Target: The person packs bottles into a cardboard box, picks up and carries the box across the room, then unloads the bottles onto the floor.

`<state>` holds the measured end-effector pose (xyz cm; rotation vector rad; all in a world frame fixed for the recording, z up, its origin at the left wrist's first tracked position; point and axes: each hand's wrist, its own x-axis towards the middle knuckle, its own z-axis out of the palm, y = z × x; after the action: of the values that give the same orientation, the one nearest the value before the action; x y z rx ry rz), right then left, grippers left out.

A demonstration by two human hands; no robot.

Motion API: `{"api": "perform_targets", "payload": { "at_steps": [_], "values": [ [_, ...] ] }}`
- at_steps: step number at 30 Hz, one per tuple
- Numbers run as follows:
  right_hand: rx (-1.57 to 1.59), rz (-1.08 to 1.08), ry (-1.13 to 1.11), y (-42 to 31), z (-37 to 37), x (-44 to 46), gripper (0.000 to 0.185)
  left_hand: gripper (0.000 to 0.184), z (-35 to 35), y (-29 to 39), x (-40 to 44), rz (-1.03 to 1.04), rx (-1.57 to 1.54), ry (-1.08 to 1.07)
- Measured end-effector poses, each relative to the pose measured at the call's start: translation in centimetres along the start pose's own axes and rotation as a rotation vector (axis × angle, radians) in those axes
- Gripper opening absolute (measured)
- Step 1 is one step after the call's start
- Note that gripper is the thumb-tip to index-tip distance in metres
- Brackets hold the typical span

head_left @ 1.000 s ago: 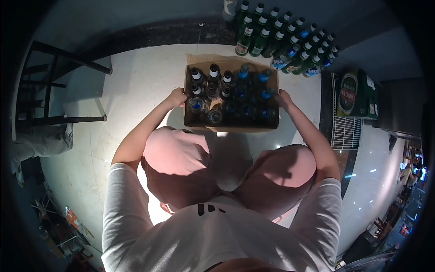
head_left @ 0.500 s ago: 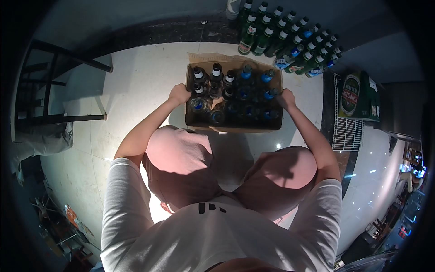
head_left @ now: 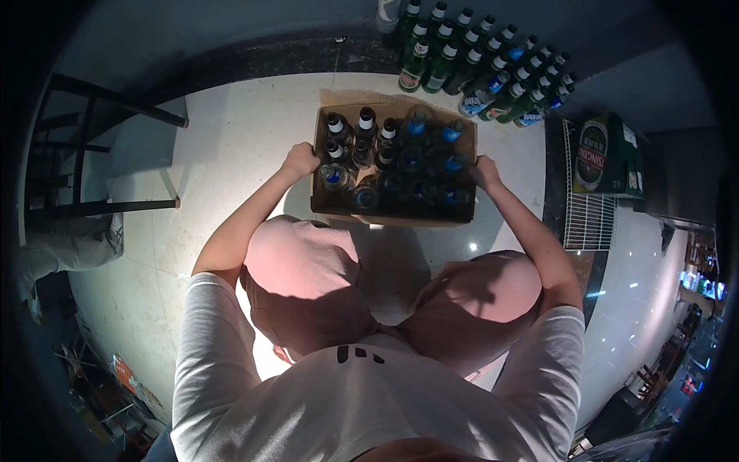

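Note:
An open cardboard box (head_left: 400, 102) stands in front of my knees, filled with upright glass bottles. On its left side the dark bottles (head_left: 366, 118) have white neck bands. Toward its right are clear-looking bottles with blue labels (head_left: 453, 132). My left hand (head_left: 302, 160) is closed on the box's left edge. Opposite it, my right hand (head_left: 484, 172) grips the right edge. The fingertips of both hands are partly hidden by the box walls. The box's underside cannot be seen, so whether it touches the floor is unclear.
Many green bottles (head_left: 479, 65) stand grouped against the back wall. A green beer carton (head_left: 608, 158) sits at the right, beside a white wire rack (head_left: 591, 223). A black metal frame (head_left: 115, 206) stands on the left, near grey cloth (head_left: 77, 245). Pale tiles (head_left: 231, 115) cover the floor.
The box appears a few pixels lower and further left, with both hands still on it. The background has shifted slightly too, so the view itself has moved a little.

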<state>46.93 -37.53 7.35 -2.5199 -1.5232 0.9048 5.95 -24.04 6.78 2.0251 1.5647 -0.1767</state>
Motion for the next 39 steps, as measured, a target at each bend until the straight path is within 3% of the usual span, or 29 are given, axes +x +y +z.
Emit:
{"api": "perform_targets", "payload": {
  "at_steps": [2, 3, 4, 5, 6, 8, 11, 23, 33, 39],
  "values": [
    [0.140, 0.136, -0.146, 0.2, 0.8, -0.4, 0.037, 0.033, 0.3, -0.2, 0.2, -0.007, -0.026, -0.002],
    [0.211, 0.204, -0.220, 0.2, 1.0, -0.5, 0.038, 0.033, -0.1, 0.1, 0.0, -0.015, 0.029, -0.146],
    [0.209, 0.201, -0.222, 0.2, 1.2, -0.4, 0.038, 0.032, -0.3, 0.4, -0.3, -0.026, 0.083, -0.291],
    [0.130, 0.147, -0.134, 0.3, 1.3, -0.4, 0.038, 0.032, -0.6, 0.8, -0.4, -0.148, -0.055, -0.308],
    [0.051, 0.094, -0.047, 0.0, 1.3, -0.6, 0.038, 0.032, -0.3, 1.0, -0.6, -0.152, -0.059, -0.310],
    [0.051, 0.125, 0.003, -0.7, 1.2, -0.9, 0.037, 0.033, 0.0, 1.4, -1.1, -0.111, 0.018, -0.004],
    [0.032, 0.111, 0.067, -0.3, 1.1, -0.7, 0.036, 0.034, 0.3, 0.9, -1.3, -0.079, 0.002, 0.045],
    [0.082, -0.049, 0.005, 2.5, 0.3, -1.4, 0.040, 0.035, 0.8, -2.5, -0.2, 0.098, -0.223, -0.010],
    [0.173, -0.026, -0.011, 3.2, -0.3, -4.0, 0.033, 0.033, 0.0, 0.1, -1.3, 0.090, -0.197, -0.085],
    [0.072, -0.083, 0.032, 2.9, 0.6, -3.9, 0.028, 0.033, 0.6, 0.7, -1.8, 0.039, -0.144, -0.113]
  ]
}}
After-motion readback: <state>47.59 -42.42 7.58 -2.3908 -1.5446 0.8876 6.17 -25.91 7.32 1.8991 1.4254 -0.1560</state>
